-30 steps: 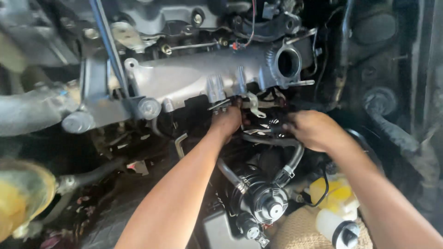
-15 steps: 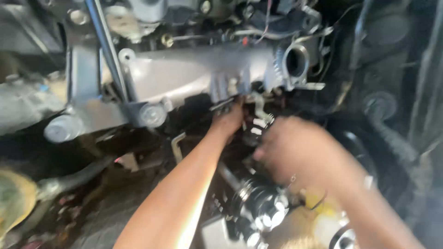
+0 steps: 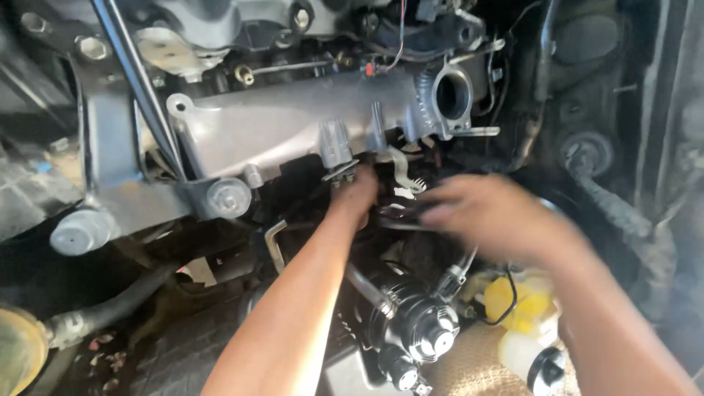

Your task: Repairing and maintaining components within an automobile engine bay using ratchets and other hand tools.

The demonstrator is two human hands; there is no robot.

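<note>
Two bare hands work under a grey cast-metal manifold in a crowded engine bay.

The manifold (image 3: 293,132) runs across the far middle, pale and ribbed, with a round open port at its right end; the black hoses (image 3: 400,214) the hands reach for lie just below it, near the centre. Dark, grimy engine parts fill the bay on all sides, and a slanted metal rod (image 3: 139,88) crosses the manifold's far left. A thick black hose (image 3: 623,213) curves down the right side. A black round component (image 3: 422,330) sits near, between the forearms, a yellow container (image 3: 524,304) to its right. The left hand (image 3: 357,194) is tucked under the manifold, its fingers hidden, so its grip cannot be told. The right hand (image 3: 488,216) is blurred, fingers pointing left at the hoses; whether it pinches them is unclear.
</note>
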